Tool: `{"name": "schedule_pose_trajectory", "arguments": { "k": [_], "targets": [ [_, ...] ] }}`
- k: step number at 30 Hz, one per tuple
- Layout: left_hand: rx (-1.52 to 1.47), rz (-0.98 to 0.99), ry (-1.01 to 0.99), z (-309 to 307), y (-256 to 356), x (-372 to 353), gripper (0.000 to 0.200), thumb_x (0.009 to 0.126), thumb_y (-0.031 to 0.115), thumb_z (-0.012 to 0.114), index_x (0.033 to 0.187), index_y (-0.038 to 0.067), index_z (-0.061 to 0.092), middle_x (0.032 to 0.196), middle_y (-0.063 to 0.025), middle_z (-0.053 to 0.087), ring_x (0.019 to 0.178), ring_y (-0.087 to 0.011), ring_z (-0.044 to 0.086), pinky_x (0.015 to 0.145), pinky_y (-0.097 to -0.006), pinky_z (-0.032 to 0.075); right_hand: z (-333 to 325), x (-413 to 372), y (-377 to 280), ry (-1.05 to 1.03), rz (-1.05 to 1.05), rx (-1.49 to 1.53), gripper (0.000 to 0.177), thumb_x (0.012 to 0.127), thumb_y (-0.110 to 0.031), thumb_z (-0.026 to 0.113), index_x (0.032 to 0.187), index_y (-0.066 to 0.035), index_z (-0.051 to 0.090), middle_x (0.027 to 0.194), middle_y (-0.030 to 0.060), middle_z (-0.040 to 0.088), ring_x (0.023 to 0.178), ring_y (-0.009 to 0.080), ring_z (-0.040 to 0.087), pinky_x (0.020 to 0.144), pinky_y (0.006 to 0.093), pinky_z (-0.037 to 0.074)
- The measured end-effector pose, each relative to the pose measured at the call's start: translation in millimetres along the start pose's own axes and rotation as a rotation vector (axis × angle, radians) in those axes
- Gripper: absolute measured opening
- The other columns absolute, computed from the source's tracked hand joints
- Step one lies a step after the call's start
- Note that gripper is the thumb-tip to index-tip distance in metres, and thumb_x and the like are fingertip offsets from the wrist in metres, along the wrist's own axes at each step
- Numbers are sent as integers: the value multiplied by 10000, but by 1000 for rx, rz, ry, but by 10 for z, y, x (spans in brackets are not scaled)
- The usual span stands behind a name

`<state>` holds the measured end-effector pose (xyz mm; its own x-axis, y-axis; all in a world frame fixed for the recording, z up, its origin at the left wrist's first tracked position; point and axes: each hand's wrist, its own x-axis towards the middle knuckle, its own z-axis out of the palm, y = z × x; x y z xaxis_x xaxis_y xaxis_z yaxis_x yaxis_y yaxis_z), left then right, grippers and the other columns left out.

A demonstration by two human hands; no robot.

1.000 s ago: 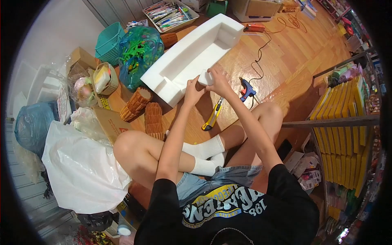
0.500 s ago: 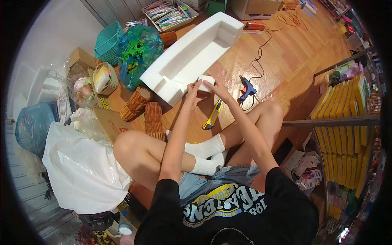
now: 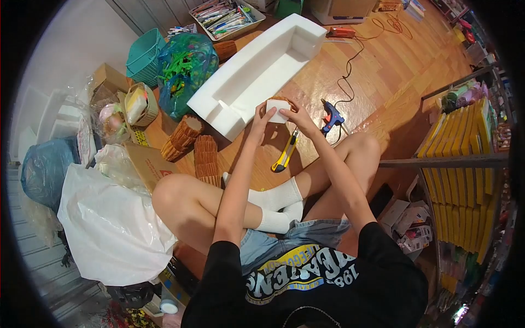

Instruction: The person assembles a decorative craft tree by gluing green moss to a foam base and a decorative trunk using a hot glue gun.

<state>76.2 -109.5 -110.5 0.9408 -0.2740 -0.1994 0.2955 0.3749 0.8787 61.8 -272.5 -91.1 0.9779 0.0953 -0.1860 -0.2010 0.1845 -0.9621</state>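
Observation:
A small white foam piece [image 3: 278, 111] is held between both hands, with a brown ridged rim showing behind its top edge. My left hand [image 3: 261, 121] grips its left side, thumb on the white face. On its right side, my right hand [image 3: 298, 117] closes round it in the same way. Just below the hands lies a yellow and black cutter [image 3: 285, 154]. A blue glue gun [image 3: 331, 117] stands to the right of my right hand. Beyond the hands is a long white foam block [image 3: 246, 82] with a hollow in it.
Brown ridged pieces [image 3: 205, 156] lie left of my forearms. Behind them are a blue bag of green items [image 3: 186, 65], a teal basket [image 3: 145, 57] and a tray of pens [image 3: 257, 22]. A metal shelf [image 3: 448, 161] holds yellow packets at right.
The foam piece has been turned so that its flat white face shows more fully, and a brown rim now shows behind it. Both hands have shifted slightly around it.

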Motion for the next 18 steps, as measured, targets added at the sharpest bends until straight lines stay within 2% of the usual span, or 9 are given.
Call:
{"name": "schedule_pose_trajectory", "arguments": {
  "k": [2, 4, 5, 7, 11, 13, 17, 18],
  "targets": [
    [22, 30, 8, 24, 32, -17, 661, 810, 319, 698, 1299, 33, 358, 1251, -120, 448, 1148, -190, 457, 890, -335, 453, -10, 1, 28, 13, -2, -5, 720, 764, -306, 735, 1340, -30, 402, 1147, 103, 555, 980, 169, 553, 755, 260, 459],
    [35, 5, 0, 60, 93, -49, 584, 822, 308, 690, 1249, 42, 393, 1151, -106, 507, 1042, -172, 525, 755, -294, 508, 9, -15, 21, 70, -9, 7, 662, 764, -293, 737, 1294, -12, 457, 1050, 77, 589, 862, 117, 559, 675, 228, 442],
    [35, 5, 0, 80, 123, -65, 584, 822, 308, 690, 1249, 42, 393, 1151, -106, 507, 1042, -172, 525, 755, -294, 508, 17, -17, 13, 69, -9, 6, 662, 764, -293, 737, 1294, -12, 457, 1050, 77, 589, 862, 117, 559, 675, 228, 442],
    [35, -15, 18, 100, 140, -76, 524, 833, 307, 679, 1204, 45, 417, 1089, -96, 528, 947, -160, 563, 653, -268, 523, 24, -22, -5, 76, -13, 3, 608, 769, -283, 734, 1252, 0, 498, 973, 53, 600, 770, 76, 537, 613, 198, 415],
    [33, -37, 43, 128, 168, -112, 495, 841, 302, 671, 1185, 50, 422, 1096, -105, 524, 938, -169, 566, 678, -280, 526, 42, -61, -46, 80, -22, 30, 576, 777, -278, 729, 1232, 2, 514, 918, 32, 600, 712, 53, 508, 570, 186, 388],
    [132, -44, 18, 115, 145, -97, 486, 869, 349, 629, 1210, 89, 401, 1153, -69, 502, 1064, -170, 508, 841, -339, 469, 36, -86, -64, 84, 0, 76, 556, 778, -268, 731, 1215, 3, 520, 943, 42, 595, 735, 66, 525, 591, 181, 407],
    [35, -53, -46, 167, 177, -131, 534, 855, 331, 650, 1240, 75, 381, 1187, -86, 476, 1092, -185, 483, 885, -328, 438, 36, -114, -59, 112, -2, -5, 499, 818, -292, 690, 1204, -18, 531, 982, 48, 592, 789, 101, 556, 638, 208, 444],
    [117, -25, -56, 182, 172, -136, 582, 846, 319, 664, 1271, 67, 358, 1219, -99, 455, 1126, -193, 458, 914, -325, 416, 51, -107, -50, 158, 41, 103, 472, 842, -306, 657, 1204, -30, 532, 1002, 48, 589, 822, 119, 565, 670, 226, 457]
  ]
}}
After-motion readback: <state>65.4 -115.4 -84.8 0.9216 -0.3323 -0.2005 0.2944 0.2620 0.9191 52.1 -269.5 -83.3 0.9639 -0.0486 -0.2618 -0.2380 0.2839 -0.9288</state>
